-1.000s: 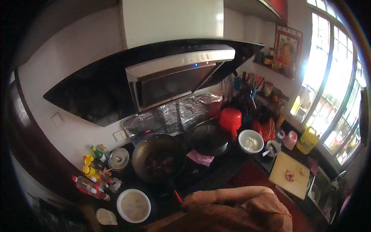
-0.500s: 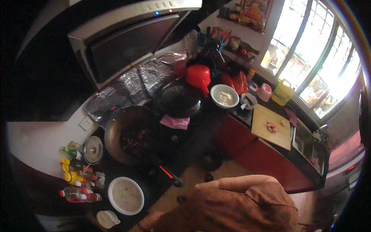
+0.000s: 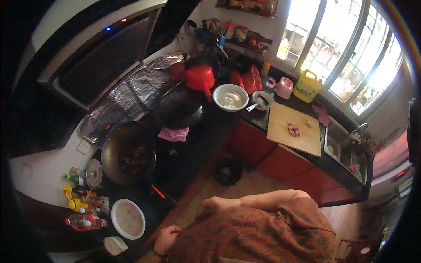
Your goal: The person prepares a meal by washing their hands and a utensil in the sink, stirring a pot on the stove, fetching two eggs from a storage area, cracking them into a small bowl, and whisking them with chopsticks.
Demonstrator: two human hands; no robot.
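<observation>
Your left hand (image 3: 166,239) and right hand (image 3: 215,204) look curled, contents unclear; the wok (image 3: 114,154) sits forward-left of both, handle (image 3: 158,191) pointing toward the worktop's (image 3: 190,154) front edge, nearer hand uncertain.

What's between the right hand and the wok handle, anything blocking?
Nothing visible. The right hand and wok handle are apart, with floor showing in the gap. The dark round container on the floor sits off that line.

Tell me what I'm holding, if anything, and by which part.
No held object shows: the left hand and right hand are both off the wok's handle.
</observation>
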